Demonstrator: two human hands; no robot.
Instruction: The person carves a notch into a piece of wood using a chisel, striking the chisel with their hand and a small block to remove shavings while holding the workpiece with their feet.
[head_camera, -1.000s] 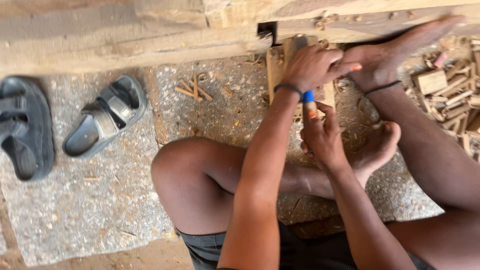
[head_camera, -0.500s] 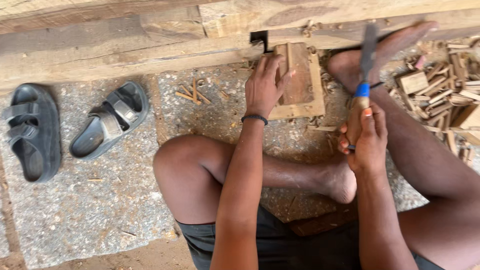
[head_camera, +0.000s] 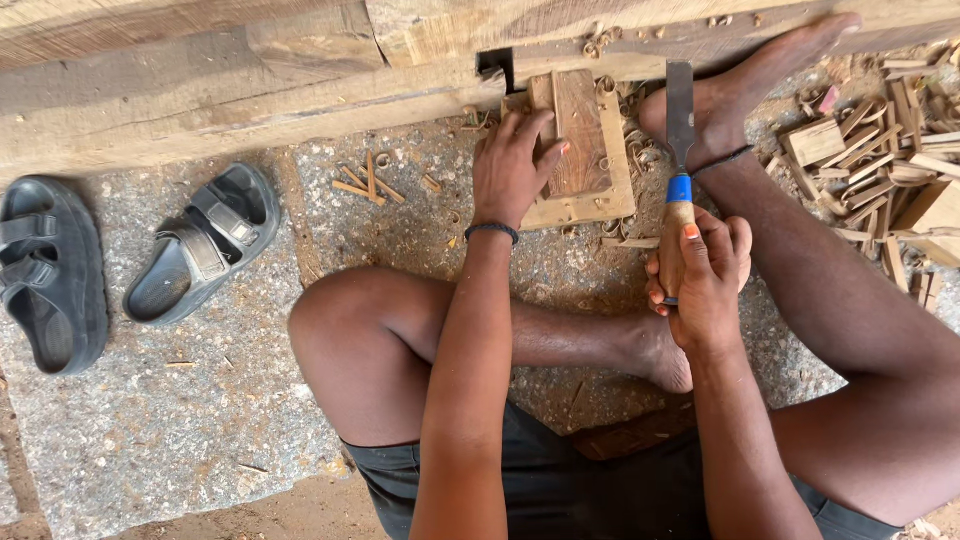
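My left hand (head_camera: 512, 165) lies flat on a small wooden block (head_camera: 583, 140), fingers spread over its left side. The block rests on a flat wooden board (head_camera: 590, 205) on the stone ground, against a big timber beam (head_camera: 230, 90). My right hand (head_camera: 703, 275) grips a chisel (head_camera: 679, 150) by its wooden handle with a blue collar. The steel blade points up and away, to the right of the block and clear of it. My legs are folded on the ground, one foot below the right hand, the other stretched by the beam.
Two dark sandals (head_camera: 200, 245) (head_camera: 45, 270) lie on the stone slab at the left. A heap of wood offcuts and shavings (head_camera: 890, 170) sits at the right. Small chips (head_camera: 365, 185) litter the ground near the board.
My right hand has drawn the chisel away from the block to the right and holds it upright. My left hand has moved onto the block and now presses on it.
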